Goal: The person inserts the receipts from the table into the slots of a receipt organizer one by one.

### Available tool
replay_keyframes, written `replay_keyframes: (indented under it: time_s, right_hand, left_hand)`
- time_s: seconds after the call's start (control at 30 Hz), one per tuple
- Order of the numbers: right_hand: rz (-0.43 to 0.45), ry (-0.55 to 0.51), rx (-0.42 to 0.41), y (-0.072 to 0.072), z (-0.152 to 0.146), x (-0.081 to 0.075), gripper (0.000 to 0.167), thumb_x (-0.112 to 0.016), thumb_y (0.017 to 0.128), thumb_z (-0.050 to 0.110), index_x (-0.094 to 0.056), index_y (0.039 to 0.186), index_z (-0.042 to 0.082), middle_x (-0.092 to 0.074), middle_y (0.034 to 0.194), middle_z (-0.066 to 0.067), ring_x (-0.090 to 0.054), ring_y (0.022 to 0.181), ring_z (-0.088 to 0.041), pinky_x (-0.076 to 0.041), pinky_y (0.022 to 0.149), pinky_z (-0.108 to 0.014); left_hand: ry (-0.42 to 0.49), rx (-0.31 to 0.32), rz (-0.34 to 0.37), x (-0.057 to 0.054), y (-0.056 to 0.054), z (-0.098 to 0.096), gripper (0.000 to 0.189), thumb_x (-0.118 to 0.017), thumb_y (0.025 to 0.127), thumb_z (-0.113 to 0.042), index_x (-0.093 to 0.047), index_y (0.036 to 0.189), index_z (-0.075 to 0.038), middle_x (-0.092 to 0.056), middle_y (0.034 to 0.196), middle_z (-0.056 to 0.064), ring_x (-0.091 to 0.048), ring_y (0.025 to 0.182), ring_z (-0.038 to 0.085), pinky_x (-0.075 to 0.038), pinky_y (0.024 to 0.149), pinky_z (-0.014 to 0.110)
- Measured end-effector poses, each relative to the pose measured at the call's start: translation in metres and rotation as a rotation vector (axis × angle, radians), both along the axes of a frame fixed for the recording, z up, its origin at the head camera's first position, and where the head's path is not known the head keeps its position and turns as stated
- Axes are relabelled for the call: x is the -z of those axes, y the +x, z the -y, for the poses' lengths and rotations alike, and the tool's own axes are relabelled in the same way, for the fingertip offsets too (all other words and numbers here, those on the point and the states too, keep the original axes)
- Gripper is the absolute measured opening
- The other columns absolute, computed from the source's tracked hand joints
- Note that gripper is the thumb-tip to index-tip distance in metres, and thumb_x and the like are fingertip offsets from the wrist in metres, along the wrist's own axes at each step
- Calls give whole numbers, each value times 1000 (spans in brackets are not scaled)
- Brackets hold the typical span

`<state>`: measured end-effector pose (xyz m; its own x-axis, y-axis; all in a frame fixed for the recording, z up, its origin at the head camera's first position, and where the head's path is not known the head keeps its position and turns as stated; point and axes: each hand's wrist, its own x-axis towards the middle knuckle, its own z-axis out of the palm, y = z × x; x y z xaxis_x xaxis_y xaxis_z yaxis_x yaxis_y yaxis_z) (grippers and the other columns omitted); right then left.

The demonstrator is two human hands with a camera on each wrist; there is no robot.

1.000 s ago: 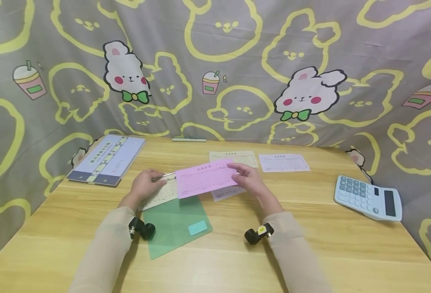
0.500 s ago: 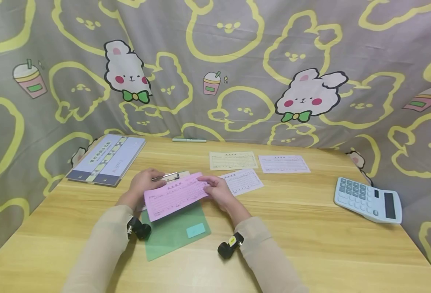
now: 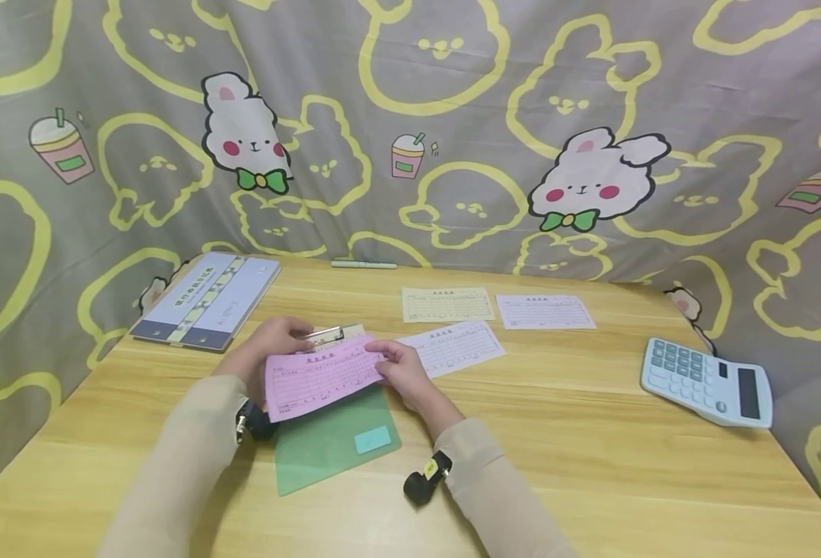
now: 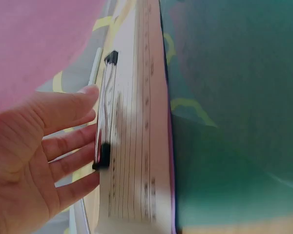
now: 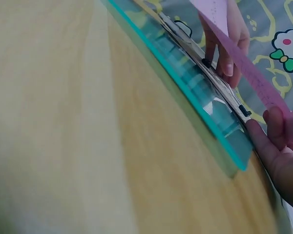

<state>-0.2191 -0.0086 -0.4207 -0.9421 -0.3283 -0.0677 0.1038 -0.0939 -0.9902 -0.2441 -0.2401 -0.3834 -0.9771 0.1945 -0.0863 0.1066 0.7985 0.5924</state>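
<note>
My right hand pinches the right end of a pink printed slip, which is held above a translucent green clipboard and bows slightly. At the board's top edge, my left hand holds the metal clip, thumb on its wire and the other fingers behind it. Pale printed slips lie under that clip on the board. From the head, the pink slip covers most of them and part of the left hand. The right wrist view shows the board edge-on, tilted up off the table.
A white slip lies just right of the board, with a yellow slip and a pale lilac slip behind. A blue calculator sits right, a banded notebook left, and a pen by the curtain.
The right hand has carried the pink slip leftward and down over the clipboard, uncovering the white slip on the table. The left hand stays at the clip.
</note>
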Motion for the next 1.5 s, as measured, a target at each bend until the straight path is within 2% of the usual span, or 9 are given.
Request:
replay_keyframes:
  time_s: [0.1,0.2,0.3,0.53,0.77,1.1,1.2,1.33,1.5]
  right_hand:
    - [-23,-8,-1,2,0,-2,35,-41,74,-17,-54,106,-7,-58,98,-16,-58,76,-18,-49,67,-29]
    - [-31,10,-3,8,1,-10,34,-41,75,-17,-53,106,-9,-56,100,-18,-57,77,-20,-48,67,-28]
    - [-41,54,4,10,1,-15,34,-41,76,-16,-53,107,-10,-53,103,-19,-56,78,-21,-48,66,-27]
    - [-50,89,43,2,3,-3,29,-45,76,-15,-58,100,-6,-52,108,-14,-54,74,-16,-48,63,-25]
    - [-95,138,82,3,5,1,23,-43,76,-13,-61,88,-7,-55,100,-11,-51,72,-12,-46,61,-23]
    - [-99,202,95,3,7,2,23,-43,79,-11,-62,91,-4,-55,99,-12,-51,73,-13,-46,63,-23]
    - [-95,215,92,3,7,2,23,-44,80,-9,-62,94,-4,-55,96,-11,-52,71,-13,-47,62,-24]
    - [-121,251,88,3,6,1,21,-47,81,-6,-62,95,-2,-55,98,-11,-52,79,-15,-46,67,-25]
    - [-159,285,90,5,6,1,19,-50,81,-3,-62,96,0,-55,105,-11,-49,95,-20,-42,78,-28]
  left_hand:
    - [40,13,0,2,-2,-4,41,-67,72,-12,-56,108,6,-56,103,21,-52,94,33,-39,82,43]
    - [79,12,-20,6,-3,-7,43,-69,68,-9,-56,107,7,-56,100,21,-51,90,31,-40,79,41]
    - [72,0,-60,9,-4,-9,42,-70,67,-7,-58,105,6,-56,98,21,-50,89,31,-39,79,42]
    - [-41,10,-156,12,-7,-12,36,-68,70,-10,-60,102,4,-58,96,18,-51,89,32,-37,80,44]
    - [-114,49,-207,13,-4,-10,39,-67,73,-17,-59,104,5,-54,100,20,-49,92,35,-35,82,46]
    - [-71,34,-264,21,-5,-8,38,-67,74,-22,-61,101,4,-55,93,16,-50,86,31,-37,78,44]
    - [-99,47,-304,23,-5,-9,37,-65,75,-22,-61,101,5,-56,93,16,-50,86,31,-37,78,44]
    - [-180,70,-355,23,-5,-11,36,-64,77,-23,-61,99,4,-58,91,17,-52,86,32,-38,78,44]
    - [-245,58,-356,21,-2,-13,34,-62,79,-23,-61,99,4,-58,93,19,-51,89,34,-38,80,45]
